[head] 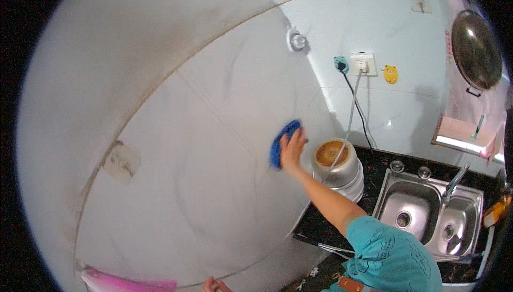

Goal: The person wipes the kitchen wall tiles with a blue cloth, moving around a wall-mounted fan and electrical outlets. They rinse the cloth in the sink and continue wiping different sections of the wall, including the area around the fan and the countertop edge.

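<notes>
My right hand [293,151] is spread on a blue cloth [281,145] and presses it flat against a pale marbled tile wall [216,163]. Hand and cloth are slightly blurred. Only the fingers of my left hand [214,284] show at the bottom edge, near the lower wall; the rest is cut off, and whether it holds anything is hidden. Close beside my right wrist, an upturned metal pot [338,169] with a browned base stands on the black counter [320,220].
A double-bowl steel sink [411,200] with a faucet [456,181] is set into the counter. A white cord [352,107] hangs from the wall outlet [364,65] across the pot. A large pan lid [477,49] hangs at upper right. Something pink [132,284] lies at lower left.
</notes>
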Tool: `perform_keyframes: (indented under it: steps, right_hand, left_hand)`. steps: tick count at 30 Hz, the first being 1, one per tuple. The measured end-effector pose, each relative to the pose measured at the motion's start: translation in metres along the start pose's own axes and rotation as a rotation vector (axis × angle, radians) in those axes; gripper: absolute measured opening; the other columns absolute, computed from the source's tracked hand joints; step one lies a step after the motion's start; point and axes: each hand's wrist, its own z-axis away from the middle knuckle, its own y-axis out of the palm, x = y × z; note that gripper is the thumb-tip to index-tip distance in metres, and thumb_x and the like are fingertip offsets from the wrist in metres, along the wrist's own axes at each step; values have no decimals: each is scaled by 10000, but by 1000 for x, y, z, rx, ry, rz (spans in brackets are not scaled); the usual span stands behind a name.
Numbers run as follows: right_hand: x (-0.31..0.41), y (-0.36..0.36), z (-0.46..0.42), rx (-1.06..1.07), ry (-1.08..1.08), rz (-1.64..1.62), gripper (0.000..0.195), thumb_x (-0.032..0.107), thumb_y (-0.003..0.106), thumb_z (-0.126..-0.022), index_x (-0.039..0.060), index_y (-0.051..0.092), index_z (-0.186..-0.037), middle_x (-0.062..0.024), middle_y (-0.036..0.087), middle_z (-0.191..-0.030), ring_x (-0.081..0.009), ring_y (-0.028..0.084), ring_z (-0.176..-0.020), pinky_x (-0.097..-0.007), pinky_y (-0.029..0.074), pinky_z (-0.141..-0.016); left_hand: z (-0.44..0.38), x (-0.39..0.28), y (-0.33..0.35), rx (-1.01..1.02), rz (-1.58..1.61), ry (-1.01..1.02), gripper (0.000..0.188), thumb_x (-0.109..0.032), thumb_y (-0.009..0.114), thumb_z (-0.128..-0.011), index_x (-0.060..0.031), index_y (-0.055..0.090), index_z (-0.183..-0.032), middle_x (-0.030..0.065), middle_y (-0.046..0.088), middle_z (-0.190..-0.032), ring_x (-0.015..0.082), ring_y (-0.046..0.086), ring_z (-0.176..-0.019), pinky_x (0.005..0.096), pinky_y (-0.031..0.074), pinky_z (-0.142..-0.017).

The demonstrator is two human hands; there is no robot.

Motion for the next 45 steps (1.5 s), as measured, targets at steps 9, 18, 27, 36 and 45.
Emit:
perform_keyframes:
  steps: [9,18,27,36,45]
  right_hand:
    - [195,-43,0,190,-1052,-276,633,297,679,-812,108,447,-1370,-171,328,-1463,-402,273,-1373,-575,276,-1078]
    - [112,-46,6,270,-1246,-281,419,40,522,-870,51,499,-1288,-131,464,-1410,-284,428,-1328,-484,397,-1034]
    - [166,-42,-18,156,-1085,-262,455,-104,544,-697,48,553,-1126,-115,558,-1321,-283,514,-1249,-434,434,-968]
    - [157,-48,-19,279,-1048,-210,409,-25,543,-801,43,511,-1203,-132,506,-1360,-311,456,-1293,-512,367,-1033]
    - [92,-57,39,327,-1270,-162,316,32,555,-861,81,572,-1172,-113,529,-1364,-245,484,-1289,-415,416,-1005]
  left_hand:
    - [-151,-129,71,-412,-216,533,406,-106,651,-828,-32,575,-1220,156,483,-1361,306,437,-1258,429,379,-1011]
    - [-176,-82,103,-610,-317,755,315,-162,559,-931,-13,579,-1207,159,516,-1324,331,450,-1256,470,368,-1036]
    - [-168,-86,102,-559,-342,717,312,-157,550,-927,-15,580,-1204,156,521,-1311,324,458,-1249,464,374,-1030]
    - [-170,-93,100,-567,-347,742,326,-177,552,-930,-26,575,-1218,142,503,-1331,314,442,-1265,462,367,-1043]
    - [-173,-87,101,-586,-378,727,331,-203,553,-937,-27,580,-1215,142,509,-1327,312,445,-1262,455,376,-1032]
